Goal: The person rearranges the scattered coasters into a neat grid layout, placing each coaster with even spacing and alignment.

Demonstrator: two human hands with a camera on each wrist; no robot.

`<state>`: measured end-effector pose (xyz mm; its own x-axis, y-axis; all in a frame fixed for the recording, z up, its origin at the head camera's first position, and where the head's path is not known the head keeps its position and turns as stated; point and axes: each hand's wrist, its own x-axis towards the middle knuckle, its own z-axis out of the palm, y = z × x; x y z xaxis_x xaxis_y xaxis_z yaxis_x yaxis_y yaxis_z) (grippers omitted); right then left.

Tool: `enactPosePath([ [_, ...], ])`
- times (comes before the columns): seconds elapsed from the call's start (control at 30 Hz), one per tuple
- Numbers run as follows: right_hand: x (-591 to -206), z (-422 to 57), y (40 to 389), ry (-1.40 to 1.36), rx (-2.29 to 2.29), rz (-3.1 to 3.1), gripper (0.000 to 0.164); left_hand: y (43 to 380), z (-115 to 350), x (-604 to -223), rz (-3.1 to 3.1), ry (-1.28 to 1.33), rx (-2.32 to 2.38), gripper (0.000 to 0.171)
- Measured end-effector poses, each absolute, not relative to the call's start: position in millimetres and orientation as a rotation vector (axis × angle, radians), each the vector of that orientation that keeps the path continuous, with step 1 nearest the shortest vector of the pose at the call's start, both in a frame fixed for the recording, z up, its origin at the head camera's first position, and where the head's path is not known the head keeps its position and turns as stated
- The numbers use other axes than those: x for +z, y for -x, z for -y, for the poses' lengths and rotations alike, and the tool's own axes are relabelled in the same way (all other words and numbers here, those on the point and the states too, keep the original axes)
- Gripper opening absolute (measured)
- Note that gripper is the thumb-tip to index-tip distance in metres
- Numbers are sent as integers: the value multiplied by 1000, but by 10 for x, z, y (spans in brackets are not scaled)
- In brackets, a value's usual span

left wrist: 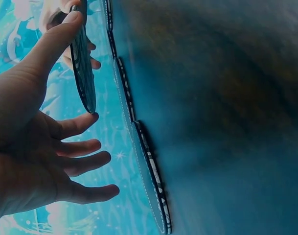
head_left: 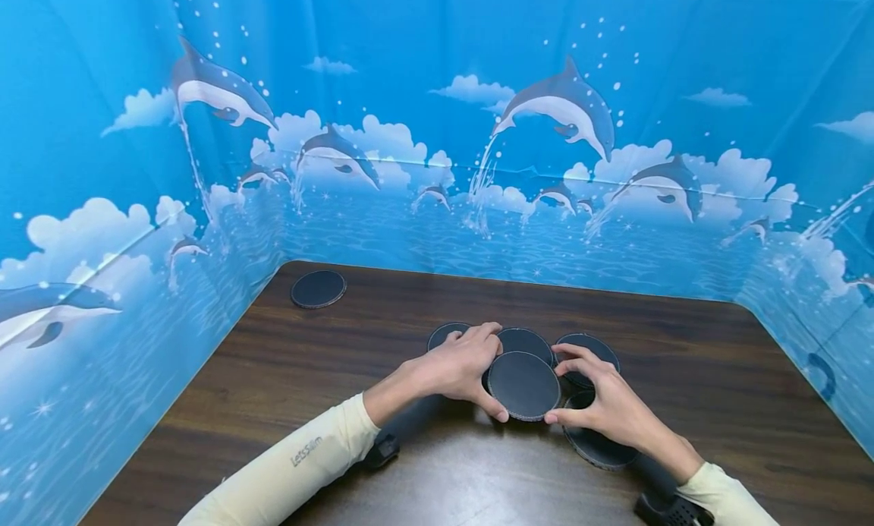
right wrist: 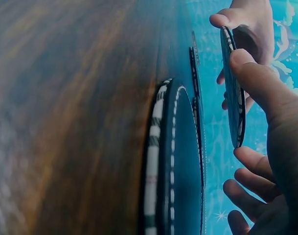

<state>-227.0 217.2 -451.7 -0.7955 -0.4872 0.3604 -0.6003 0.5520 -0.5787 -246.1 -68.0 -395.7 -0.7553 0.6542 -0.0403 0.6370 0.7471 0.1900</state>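
Note:
Both hands hold one round black coaster (head_left: pixel 524 386) with a stitched rim above the table. My left hand (head_left: pixel 459 368) pinches its left edge between thumb and fingertips. On the opposite edge, my right hand (head_left: pixel 606 404) does the same. The left wrist view shows this coaster (left wrist: pixel 83 73) edge-on, with only the thumb and one fingertip of the left hand at its rim and the other fingers spread apart. Beneath and around the hands lie several more coasters: one behind the held coaster (head_left: pixel 527 341), one partly hidden by the left hand (head_left: pixel 442 332), and two by the right hand, upper (head_left: pixel 595 348) and lower (head_left: pixel 601 448).
Another black coaster (head_left: pixel 319 289) lies alone near the far left corner of the dark wooden table (head_left: pixel 287 374). A blue dolphin-print curtain (head_left: pixel 410 131) hangs around the table's back and sides. Light sleeves (head_left: pixel 300 465) cover the forearms, and dark wrist devices (head_left: pixel 382 451) sit under them.

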Motion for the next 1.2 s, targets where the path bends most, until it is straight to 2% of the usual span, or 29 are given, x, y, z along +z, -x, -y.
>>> enactPosePath([
  [0.33,-4558,-2166,2225,-931,1056,2643,50,2420,695,-4071,-2841,-1059,219,92],
  [1.0,-4558,-2067,2247,-979,946,2683,54,2382,703,-4055,-2845,-1034,49,90],
  [1.2,-4554,-2077,2242,-997,890,2728,54,2302,643,-4065,-2871,-1058,-75,98],
])
